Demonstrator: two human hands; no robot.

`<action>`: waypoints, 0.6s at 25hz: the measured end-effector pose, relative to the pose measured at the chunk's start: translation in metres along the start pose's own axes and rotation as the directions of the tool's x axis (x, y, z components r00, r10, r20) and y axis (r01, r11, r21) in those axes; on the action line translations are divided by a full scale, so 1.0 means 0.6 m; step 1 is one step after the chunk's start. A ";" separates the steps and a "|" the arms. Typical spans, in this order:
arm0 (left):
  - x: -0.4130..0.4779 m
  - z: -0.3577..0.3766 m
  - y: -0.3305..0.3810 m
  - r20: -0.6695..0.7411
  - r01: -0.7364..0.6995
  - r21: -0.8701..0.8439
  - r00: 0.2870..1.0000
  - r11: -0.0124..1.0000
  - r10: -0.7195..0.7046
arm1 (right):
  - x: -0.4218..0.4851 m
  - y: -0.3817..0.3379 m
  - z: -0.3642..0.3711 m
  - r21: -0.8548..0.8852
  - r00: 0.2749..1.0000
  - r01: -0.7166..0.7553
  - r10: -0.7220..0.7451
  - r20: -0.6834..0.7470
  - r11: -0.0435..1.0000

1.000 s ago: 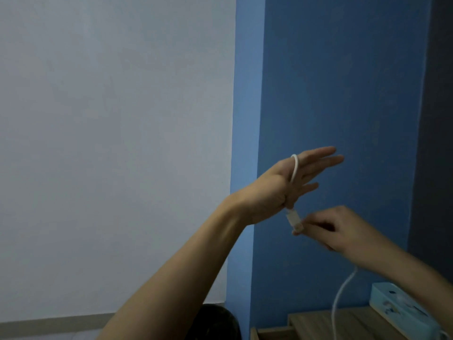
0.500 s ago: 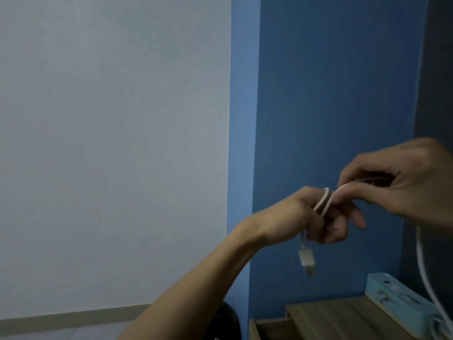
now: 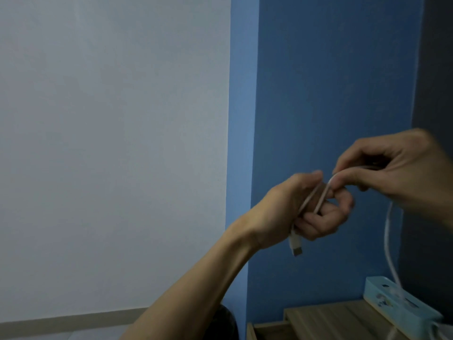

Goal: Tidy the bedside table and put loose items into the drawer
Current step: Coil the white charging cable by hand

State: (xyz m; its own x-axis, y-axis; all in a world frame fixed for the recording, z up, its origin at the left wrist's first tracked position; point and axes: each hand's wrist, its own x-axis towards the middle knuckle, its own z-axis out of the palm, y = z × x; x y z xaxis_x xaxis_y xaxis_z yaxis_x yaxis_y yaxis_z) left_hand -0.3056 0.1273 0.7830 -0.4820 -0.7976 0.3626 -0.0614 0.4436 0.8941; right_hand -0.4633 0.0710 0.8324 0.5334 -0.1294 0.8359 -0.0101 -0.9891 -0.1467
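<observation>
A white charging cable (image 3: pixel 388 231) is wound in two turns around the fingers of my left hand (image 3: pixel 301 212), which is curled shut on it in front of the blue wall. The cable's plug (image 3: pixel 295 244) dangles below that hand. My right hand (image 3: pixel 397 170) pinches the cable just right of the left fingers, touching them. From the right hand the cable hangs down to the bedside table (image 3: pixel 331 317) at the bottom right. The table's drawer (image 3: pixel 267 331) is pulled out a little; its inside is hidden.
A light blue box (image 3: pixel 397 303) with small pictures lies on the wooden table top at the right edge. A dark round object (image 3: pixel 228 322) sits left of the table behind my left forearm. A white wall fills the left half.
My left hand went from flat fingers to a curled fist. My right hand rose from under it to its upper right, laying a second turn of cable around the left fingers.
</observation>
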 end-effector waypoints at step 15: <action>-0.011 -0.021 -0.008 0.045 -0.209 -0.181 0.974 0.961 0.221 | 0.002 0.044 0.075 0.511 0.943 -0.333 0.281 0.179 0.792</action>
State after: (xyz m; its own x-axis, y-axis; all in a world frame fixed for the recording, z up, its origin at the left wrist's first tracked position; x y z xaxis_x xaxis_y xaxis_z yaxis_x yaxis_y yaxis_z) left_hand -0.2914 0.1252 0.7796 -0.5224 -0.6610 0.5387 0.1997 0.5193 0.8309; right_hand -0.4245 0.0479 0.8059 0.6514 -0.3874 0.6524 0.2466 -0.7050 -0.6649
